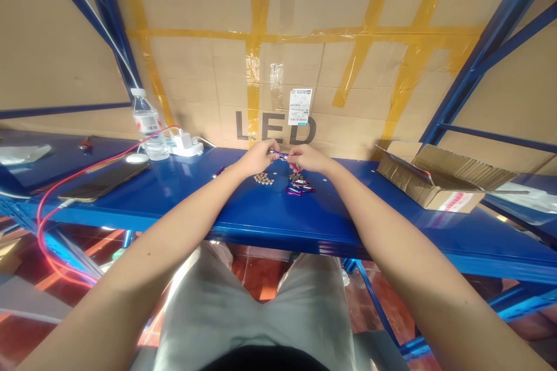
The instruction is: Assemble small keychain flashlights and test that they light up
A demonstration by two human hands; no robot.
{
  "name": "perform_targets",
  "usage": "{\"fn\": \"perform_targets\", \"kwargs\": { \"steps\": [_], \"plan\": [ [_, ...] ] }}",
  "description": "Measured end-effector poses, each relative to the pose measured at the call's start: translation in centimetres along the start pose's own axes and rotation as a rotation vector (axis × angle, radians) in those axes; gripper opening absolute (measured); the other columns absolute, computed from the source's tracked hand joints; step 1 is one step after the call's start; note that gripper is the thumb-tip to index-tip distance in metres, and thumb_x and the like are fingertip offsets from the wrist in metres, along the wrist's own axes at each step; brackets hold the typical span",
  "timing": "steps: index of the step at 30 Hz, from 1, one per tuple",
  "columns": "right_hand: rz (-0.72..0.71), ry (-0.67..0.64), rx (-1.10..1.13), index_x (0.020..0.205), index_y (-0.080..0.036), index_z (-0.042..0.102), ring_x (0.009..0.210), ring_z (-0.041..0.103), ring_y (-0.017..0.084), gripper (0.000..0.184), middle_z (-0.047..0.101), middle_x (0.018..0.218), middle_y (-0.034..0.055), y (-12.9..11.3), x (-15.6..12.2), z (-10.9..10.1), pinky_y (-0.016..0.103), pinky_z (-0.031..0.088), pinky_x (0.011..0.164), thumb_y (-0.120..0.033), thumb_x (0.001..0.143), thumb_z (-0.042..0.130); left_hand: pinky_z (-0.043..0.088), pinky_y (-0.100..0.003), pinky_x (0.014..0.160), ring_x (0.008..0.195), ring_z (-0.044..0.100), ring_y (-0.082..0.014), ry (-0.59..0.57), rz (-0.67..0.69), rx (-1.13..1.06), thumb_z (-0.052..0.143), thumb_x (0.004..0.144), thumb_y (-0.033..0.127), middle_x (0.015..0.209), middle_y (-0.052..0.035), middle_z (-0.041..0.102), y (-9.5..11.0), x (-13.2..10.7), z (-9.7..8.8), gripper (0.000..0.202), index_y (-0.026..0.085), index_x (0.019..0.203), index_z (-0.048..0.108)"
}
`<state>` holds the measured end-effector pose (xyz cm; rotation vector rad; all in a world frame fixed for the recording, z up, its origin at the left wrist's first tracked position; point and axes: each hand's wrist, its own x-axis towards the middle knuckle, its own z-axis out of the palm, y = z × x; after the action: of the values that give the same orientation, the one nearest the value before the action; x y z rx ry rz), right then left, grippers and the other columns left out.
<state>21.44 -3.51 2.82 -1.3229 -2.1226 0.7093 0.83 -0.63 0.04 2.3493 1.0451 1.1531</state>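
My left hand (261,157) and my right hand (310,158) meet over the blue shelf. Their fingers pinch a slim, shiny purple carabiner (279,155) between them; my fingertips partly hide it. Just below my left hand lies a cluster of small metallic beads or rings (263,178). Under my right hand is a loose pile of purple and pink carabiners (300,186), with small metal pieces at its back edge. Another purple item (219,171) lies left of my left wrist, partly covered by the forearm.
A water bottle (150,124) stands at left beside a white charger and power strip (186,144). A phone (104,182) lies nearer, with a red cable (87,171) looping off the edge. At right sits an open cardboard box (435,177). A large cardboard sheet (209,81) backs the shelf.
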Motion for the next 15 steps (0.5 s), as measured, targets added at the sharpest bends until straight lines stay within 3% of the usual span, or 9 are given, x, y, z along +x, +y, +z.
{"fn": "perform_targets", "kwargs": {
  "steps": [5,9,12,15],
  "plan": [
    [-0.055,0.009,0.030,0.067,-0.019,0.060,0.055,0.054,0.014,0.026,0.058,0.058,-0.0007,0.2,0.1,0.4,0.028,0.041,0.057,-0.027,0.092,0.065,0.050,-0.037,0.078,0.079,0.063,-0.0202,-0.002,-0.056,-0.201,0.052,0.085,0.006,0.086,-0.0050,0.067,0.1,0.0,1.3,0.016,0.018,0.091,0.061],
    [-0.066,-0.019,0.227,0.064,-0.020,0.052,0.048,0.050,0.012,0.027,0.052,0.056,-0.0024,0.2,0.2,0.7,0.028,0.040,0.052,-0.018,0.089,0.064,0.048,-0.040,0.100,0.105,0.067,-0.0228,0.084,-0.118,-0.470,0.058,0.084,0.008,0.109,-0.0102,0.074,1.2,0.5,1.6,0.022,0.016,0.102,0.066],
    [-0.031,0.016,0.334,0.071,-0.021,0.055,0.043,0.040,0.011,0.019,0.043,0.052,-0.0058,-0.2,0.1,0.9,0.028,0.034,0.046,-0.016,0.088,0.061,0.050,-0.041,0.101,0.110,0.068,-0.0266,0.034,-0.260,-0.847,0.054,0.096,0.032,0.124,-0.0176,0.073,1.7,0.7,0.8,0.034,0.012,0.119,0.068],
    [-0.016,0.028,0.191,0.073,-0.019,0.061,0.041,0.038,0.011,0.014,0.042,0.048,-0.0062,-1.1,-0.2,1.3,0.028,0.033,0.045,-0.016,0.087,0.060,0.053,-0.045,0.097,0.115,0.069,-0.0331,-0.048,-0.333,-1.109,0.034,0.102,0.063,0.129,-0.0236,0.071,1.4,0.5,-0.5,0.068,0.008,0.126,0.068]
  ]
}}
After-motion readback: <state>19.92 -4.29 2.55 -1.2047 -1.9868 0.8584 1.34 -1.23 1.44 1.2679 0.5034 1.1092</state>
